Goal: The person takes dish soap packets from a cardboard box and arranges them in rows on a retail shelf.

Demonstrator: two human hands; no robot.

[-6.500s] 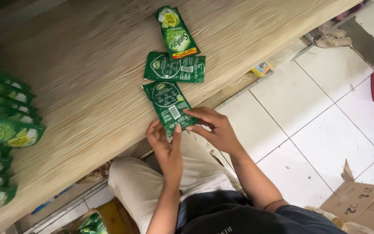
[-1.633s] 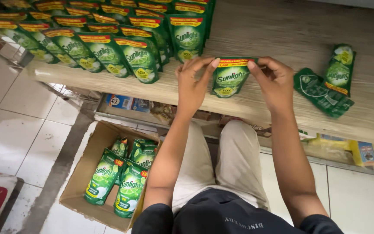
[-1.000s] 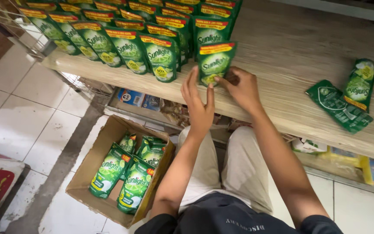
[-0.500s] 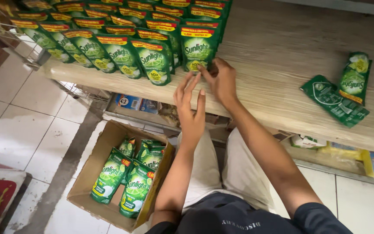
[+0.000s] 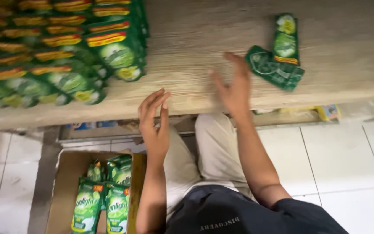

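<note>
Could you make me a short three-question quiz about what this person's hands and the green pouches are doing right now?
1. True or false: the right hand is gripping a pouch.
2. Where do the two loose green pouches lie? A) on the wooden shelf, just right of the right hand; B) inside the cardboard box; C) on the floor tiles.
3. Fill in: the left hand is open and ____, at the shelf's front edge.

Key
1. False: its fingers are spread over the shelf, reaching toward the loose pouches, holding nothing.
2. A. The box on the floor holds other pouches, and the stacked rows of pouches sit at the shelf's left.
3. Empty.
</note>
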